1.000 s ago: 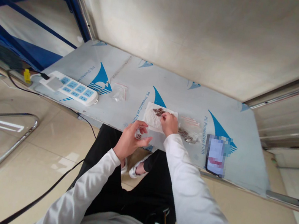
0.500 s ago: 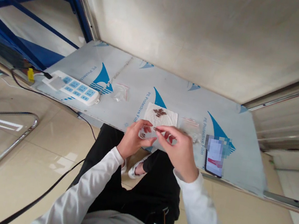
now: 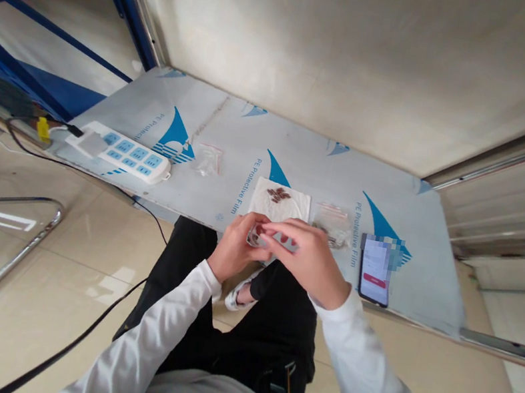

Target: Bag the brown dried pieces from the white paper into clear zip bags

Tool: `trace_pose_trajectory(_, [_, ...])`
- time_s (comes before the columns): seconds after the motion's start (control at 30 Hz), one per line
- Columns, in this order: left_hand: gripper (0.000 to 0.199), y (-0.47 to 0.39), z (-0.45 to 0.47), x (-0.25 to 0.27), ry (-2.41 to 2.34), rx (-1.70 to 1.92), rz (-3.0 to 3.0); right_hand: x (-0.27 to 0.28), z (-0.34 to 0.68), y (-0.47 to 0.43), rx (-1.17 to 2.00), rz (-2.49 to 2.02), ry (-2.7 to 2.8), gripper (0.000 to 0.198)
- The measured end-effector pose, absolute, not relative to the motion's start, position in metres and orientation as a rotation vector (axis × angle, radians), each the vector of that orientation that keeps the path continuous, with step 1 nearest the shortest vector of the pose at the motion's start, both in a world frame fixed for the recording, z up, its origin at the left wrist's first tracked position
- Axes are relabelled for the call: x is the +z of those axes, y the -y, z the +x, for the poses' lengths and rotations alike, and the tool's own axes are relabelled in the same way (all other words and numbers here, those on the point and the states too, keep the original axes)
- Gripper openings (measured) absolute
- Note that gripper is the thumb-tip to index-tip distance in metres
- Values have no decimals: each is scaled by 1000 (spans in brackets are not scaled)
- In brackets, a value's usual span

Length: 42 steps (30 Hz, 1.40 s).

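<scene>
Brown pieces (image 3: 278,194): a small pile is laid on the white sheet (image 3: 286,213), beyond both hands; pieces are best taken singly from its edge.
Clear bag (image 3: 251,238): it is held in the left hand (image 3: 232,245), between curved thumb and fingers; its mouth should be kept spread and steady.
Right hand (image 3: 310,256): its fingertips are drawn narrowly together at the bag; whether a piece is pinched there cannot be told.
Table (image 3: 310,157): both hands are held at its near edge, so any release should be made well inside the bag, lest a piece be lost to the floor.
</scene>
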<state>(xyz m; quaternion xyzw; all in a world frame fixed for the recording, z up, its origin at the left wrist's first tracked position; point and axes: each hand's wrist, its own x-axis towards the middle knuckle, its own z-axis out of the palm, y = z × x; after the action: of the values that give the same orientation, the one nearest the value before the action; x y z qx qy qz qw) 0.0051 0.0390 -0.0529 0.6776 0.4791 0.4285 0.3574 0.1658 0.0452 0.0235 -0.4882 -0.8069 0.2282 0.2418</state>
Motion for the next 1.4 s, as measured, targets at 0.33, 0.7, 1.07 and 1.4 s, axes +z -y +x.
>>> trace_pose_trajectory(0.33, [39,-36,-8,-59,-1285,1092,1700,-88,204,-154,399,-1754,2171,26])
trace_pose_trajectory(0.7, [39,-43,-11,-58,-1316,1081,1716,-93,200,-161,99,-1883,2408,28])
trace_pose_trajectory(1.07, [39,-40,-5,-51,-1253,1115,1721,-22,178,-83,413,-1493,1847,19])
trace_pose_trajectory(1.4, [41,-31,11,-30,-1059,1113,1761,36,171,-21,519,-1222,2362,20])
